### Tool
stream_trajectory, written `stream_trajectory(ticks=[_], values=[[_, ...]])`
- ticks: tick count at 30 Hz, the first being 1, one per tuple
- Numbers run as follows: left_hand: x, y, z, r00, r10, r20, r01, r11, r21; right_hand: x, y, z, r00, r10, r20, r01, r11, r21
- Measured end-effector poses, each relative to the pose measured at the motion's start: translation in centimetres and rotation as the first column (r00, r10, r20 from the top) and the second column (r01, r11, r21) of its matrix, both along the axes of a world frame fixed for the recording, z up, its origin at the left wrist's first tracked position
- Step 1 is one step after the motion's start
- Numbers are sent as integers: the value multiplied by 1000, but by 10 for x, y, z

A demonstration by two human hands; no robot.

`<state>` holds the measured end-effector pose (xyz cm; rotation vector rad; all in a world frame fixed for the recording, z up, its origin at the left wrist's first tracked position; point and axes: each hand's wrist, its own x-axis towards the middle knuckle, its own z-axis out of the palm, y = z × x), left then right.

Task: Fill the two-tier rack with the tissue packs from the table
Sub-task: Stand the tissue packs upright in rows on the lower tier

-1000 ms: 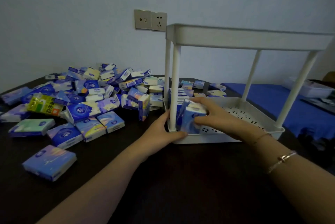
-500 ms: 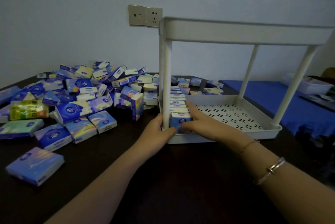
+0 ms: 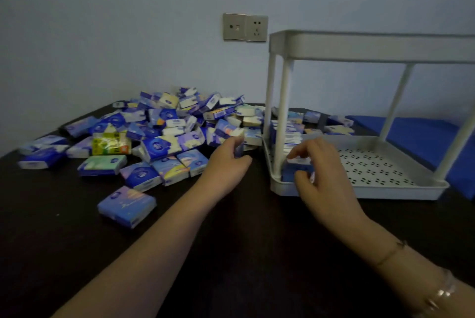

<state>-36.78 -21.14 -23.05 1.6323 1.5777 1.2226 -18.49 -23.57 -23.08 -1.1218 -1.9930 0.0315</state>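
A white two-tier rack stands on the dark table at the right. Its upper tier shows only its rim. A row of upright tissue packs lines the left side of the lower tier. My right hand is at the row's front pack, thumb on its face and forefinger on its top. A big pile of blue and white tissue packs lies left of the rack. My left hand is at the pile's right edge, fingers curled on an upright pack, which is blurred.
One loose pack lies nearest me, left of my left arm. A yellow-green pack sits in the pile. More packs lie behind the rack. A blue-covered surface is at the far right. A wall socket is above the table.
My left hand has left the rack's front corner and moved left to the pile. My right hand has set its pack upright at the front of the row. The view has swung left.
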Motion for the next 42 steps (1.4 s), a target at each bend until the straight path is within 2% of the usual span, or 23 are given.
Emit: stream_trajectory(ticks=[4,6,8,10,13,15,18,20,22,26,29,33,38,42], values=[[-48,-31,3,968,125,-218,-111,991,72,-45,-12,-1,971,209,115,-207,978,-31],[-77,-51,-3,907,222,-358,-183,973,141,-71,-11,-3,945,284,162,-280,959,-50],[-107,-69,-9,842,326,-430,-269,945,188,-99,-6,-7,925,339,168,-333,941,-68],[-132,-83,-17,794,364,-486,-352,928,119,-125,2,-14,920,363,148,-346,929,-133],[-153,-100,-30,772,203,-602,-350,927,-136,-153,17,-24,913,390,116,-356,903,-239],[-159,-108,-36,803,157,-575,-329,921,-208,-166,28,-30,903,406,140,-352,887,-299],[-163,-112,-34,850,238,-469,-323,940,-107,-172,40,-39,867,424,262,-324,879,-351],[-163,-110,-29,879,279,-386,-327,943,-63,-171,42,-43,861,399,315,-328,909,-256],[-164,-104,-27,898,312,-311,-331,943,-11,-170,41,-42,888,355,292,-329,934,-138],[-164,-78,-26,945,250,-211,-251,968,24,-164,34,-36,899,307,311,-281,951,-127],[-167,-52,-25,942,154,-299,-172,985,-35,-159,33,-36,902,296,315,-265,954,-138],[-177,-28,-26,879,45,-474,-154,969,-193,-154,36,-36,912,259,317,-216,962,-166],[-181,-28,-32,882,125,-454,-195,974,-112,-154,37,-36,935,194,296,-131,967,-220],[-168,-35,-32,931,120,-344,-162,982,-95,-150,40,-36,946,167,279,-76,948,-309]])
